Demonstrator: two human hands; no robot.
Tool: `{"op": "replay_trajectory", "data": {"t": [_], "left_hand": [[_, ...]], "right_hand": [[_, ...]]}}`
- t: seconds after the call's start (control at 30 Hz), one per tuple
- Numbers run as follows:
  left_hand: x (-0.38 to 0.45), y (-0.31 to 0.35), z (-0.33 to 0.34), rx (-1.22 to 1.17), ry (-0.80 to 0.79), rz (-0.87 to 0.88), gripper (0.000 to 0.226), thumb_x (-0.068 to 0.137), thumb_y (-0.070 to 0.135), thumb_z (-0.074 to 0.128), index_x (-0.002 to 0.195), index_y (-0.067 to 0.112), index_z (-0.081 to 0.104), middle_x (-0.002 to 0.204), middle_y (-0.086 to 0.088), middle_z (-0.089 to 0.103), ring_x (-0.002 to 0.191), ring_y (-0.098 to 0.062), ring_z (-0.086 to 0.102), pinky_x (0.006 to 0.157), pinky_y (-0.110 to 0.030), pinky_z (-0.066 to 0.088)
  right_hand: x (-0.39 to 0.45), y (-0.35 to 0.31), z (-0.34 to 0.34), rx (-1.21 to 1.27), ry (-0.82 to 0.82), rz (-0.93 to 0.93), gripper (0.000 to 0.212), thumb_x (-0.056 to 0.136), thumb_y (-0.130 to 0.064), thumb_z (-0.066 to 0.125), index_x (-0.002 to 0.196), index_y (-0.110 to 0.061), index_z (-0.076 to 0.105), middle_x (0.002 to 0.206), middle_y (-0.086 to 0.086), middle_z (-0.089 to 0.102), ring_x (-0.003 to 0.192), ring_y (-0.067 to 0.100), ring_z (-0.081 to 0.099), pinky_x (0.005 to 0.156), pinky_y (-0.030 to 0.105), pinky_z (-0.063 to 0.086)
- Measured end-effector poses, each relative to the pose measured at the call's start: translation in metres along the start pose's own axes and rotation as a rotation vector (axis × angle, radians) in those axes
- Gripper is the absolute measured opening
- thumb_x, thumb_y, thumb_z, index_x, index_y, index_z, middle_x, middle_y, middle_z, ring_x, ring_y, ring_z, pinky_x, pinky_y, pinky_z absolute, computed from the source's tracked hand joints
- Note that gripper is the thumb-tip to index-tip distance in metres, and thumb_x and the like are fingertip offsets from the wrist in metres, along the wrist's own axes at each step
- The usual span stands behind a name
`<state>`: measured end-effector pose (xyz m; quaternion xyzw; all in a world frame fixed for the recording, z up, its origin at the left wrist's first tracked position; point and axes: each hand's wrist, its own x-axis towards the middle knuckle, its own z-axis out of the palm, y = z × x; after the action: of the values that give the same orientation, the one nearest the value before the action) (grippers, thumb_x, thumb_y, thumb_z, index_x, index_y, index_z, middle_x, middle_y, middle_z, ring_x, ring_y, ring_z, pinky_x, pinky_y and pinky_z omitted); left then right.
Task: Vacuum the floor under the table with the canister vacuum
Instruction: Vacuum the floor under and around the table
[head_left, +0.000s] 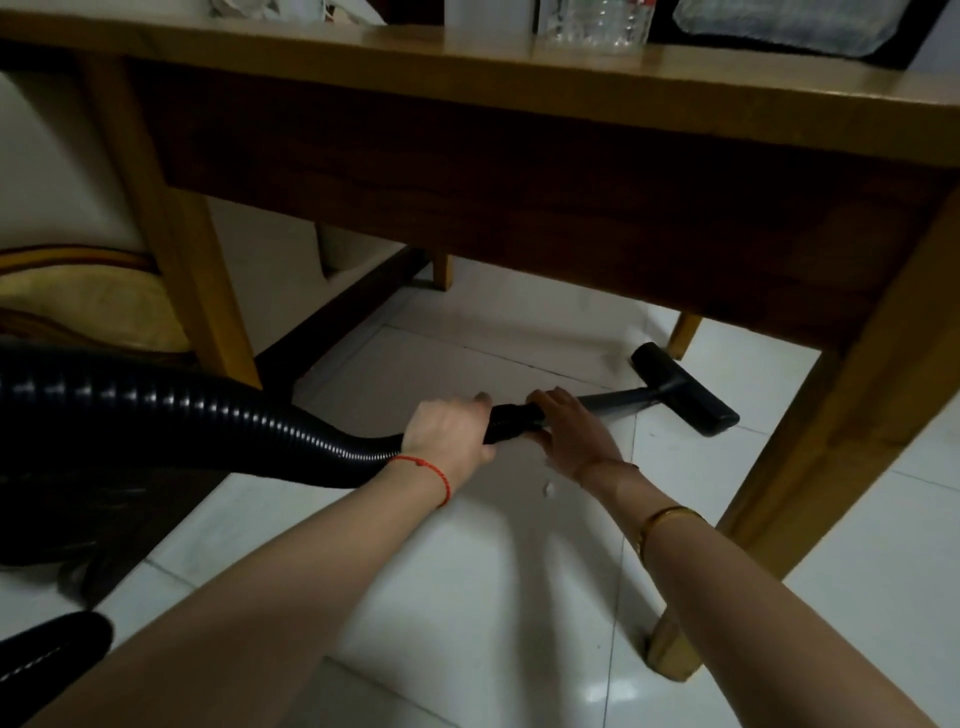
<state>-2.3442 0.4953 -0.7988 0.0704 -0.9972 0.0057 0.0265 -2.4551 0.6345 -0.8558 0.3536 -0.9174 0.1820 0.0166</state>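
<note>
Your left hand (447, 436) curls around the black handle end of the wand, just where the ribbed black flexible hose (208, 415) joins it, and your right hand (566, 431) grips the same grey vacuum wand (613, 405) just ahead. The flat black floor nozzle (685, 389) rests on the glossy white tiled floor (467, 597) beneath the light wooden table (519, 88). A small white scrap (547, 488), possibly paper, lies below your right wrist.

Black ribbed hose (208, 410); black floor nozzle (685, 389) under tan wood table (467, 67); glossy white tiles (467, 571); red wrist string (431, 470).
</note>
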Motion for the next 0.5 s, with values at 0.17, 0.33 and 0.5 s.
{"op": "replay_trajectory", "data": {"t": [0.17, 0.33, 0.5], "left_hand": [[0.005, -0.011, 0.001, -0.011, -0.003, -0.01, 0.03, 0.089, 0.032, 0.056, 0.112, 0.013, 0.05, 0.102, -0.009, 0.063, 0.09, -0.028, 0.062, 0.068, -0.03, 0.042], [-0.017, -0.033, -0.009, 0.0, -0.001, -0.056, 0.028, 0.09, 0.033, 0.056, 0.111, 0.016, 0.052, 0.098, -0.008, 0.065, 0.085, -0.027, 0.064, 0.066, -0.031, 0.044], [-0.055, -0.062, -0.024, 0.047, -0.015, -0.129, 0.03, 0.09, 0.035, 0.057, 0.113, 0.017, 0.052, 0.099, -0.006, 0.064, 0.086, -0.025, 0.064, 0.065, -0.03, 0.043]], "right_hand": [[0.009, -0.005, 0.005, 0.031, -0.005, -0.009, 0.028, 0.091, -0.027, 0.058, 0.113, -0.011, 0.053, 0.114, 0.008, 0.056, 0.113, 0.025, 0.049, 0.091, 0.033, 0.042], [0.014, -0.035, 0.014, 0.09, -0.025, -0.038, 0.023, 0.092, -0.024, 0.057, 0.11, -0.012, 0.051, 0.114, 0.007, 0.054, 0.113, 0.026, 0.047, 0.088, 0.034, 0.041], [0.012, -0.083, 0.022, 0.124, -0.036, -0.135, 0.021, 0.092, -0.027, 0.056, 0.105, -0.01, 0.052, 0.106, 0.008, 0.055, 0.103, 0.025, 0.048, 0.075, 0.03, 0.034]]}}
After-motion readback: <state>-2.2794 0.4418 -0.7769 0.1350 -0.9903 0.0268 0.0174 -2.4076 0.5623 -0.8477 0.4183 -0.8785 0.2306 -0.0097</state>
